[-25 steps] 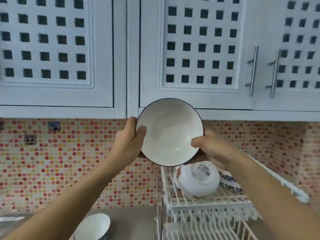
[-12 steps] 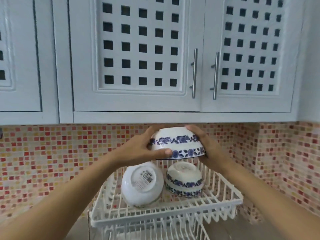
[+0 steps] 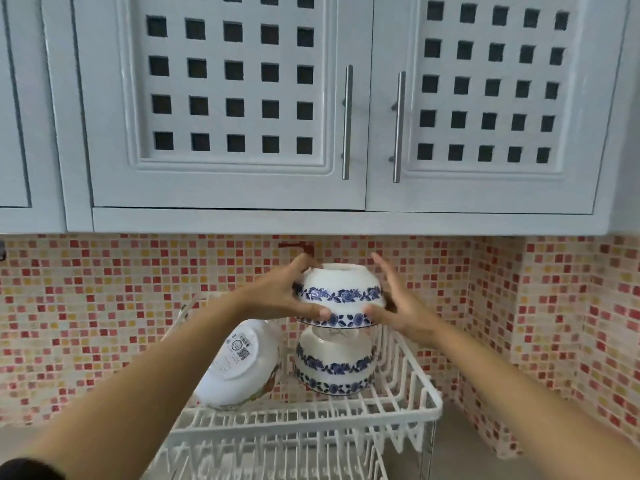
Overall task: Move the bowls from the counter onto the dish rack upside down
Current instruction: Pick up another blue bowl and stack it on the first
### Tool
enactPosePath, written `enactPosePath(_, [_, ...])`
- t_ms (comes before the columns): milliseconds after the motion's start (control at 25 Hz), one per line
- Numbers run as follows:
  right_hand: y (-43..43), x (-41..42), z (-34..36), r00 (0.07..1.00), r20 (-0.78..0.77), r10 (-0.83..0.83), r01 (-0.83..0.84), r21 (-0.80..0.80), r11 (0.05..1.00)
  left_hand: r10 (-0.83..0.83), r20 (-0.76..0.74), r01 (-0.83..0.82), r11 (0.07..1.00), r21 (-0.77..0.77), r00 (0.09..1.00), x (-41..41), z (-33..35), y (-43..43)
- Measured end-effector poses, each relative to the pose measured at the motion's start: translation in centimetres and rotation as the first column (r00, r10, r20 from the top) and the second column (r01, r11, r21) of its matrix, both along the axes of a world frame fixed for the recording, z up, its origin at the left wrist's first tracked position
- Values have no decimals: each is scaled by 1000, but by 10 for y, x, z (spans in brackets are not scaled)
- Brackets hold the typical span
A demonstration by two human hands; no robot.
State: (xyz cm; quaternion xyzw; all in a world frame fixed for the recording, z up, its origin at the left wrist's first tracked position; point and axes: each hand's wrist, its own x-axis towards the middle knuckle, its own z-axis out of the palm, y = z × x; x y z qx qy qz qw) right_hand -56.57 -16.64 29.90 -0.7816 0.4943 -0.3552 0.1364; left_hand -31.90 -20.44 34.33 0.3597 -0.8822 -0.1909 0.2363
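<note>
Backing the rack (image 3: 294, 432), mosaic tiles (image 3: 104, 323) (reds, yellows).

Top bowl (image 3: 341, 289) apparently rests on lower bowl (image 3: 334, 367) in rack (image 3: 311, 424); tilted bowl (image 3: 239, 368) left.

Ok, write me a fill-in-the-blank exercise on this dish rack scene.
1. The held bowl between the left hand and right hand is turned upside ___.
2. Its flower bands are ___.
3. The dish rack holds ___ other bowls.
4. The labelled bowl leans ___ of the matching bowl.
Missing: down; blue; two; left.
</note>
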Motion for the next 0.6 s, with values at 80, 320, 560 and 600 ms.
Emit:
enactPosePath(80, [-7,-7,-4,999,37,29,-33,103,994,35,92,-34,999,-4,995,-9,-7,-6])
enactPosePath(320, [-34,-17,-18,998,15,59,-61,246,967,81,278,-93,995,28,957,-30,-24,-28])
enactPosePath(560, [-52,-17,-18,969,-241,61,0,245,969,125,420,-140,990,5,899,-36,-34,-35])
enactPosePath(600, [-53,-15,-18,959,-276,62,8,247,969,125,440,-142,990,6,889,-37,-34,-34])
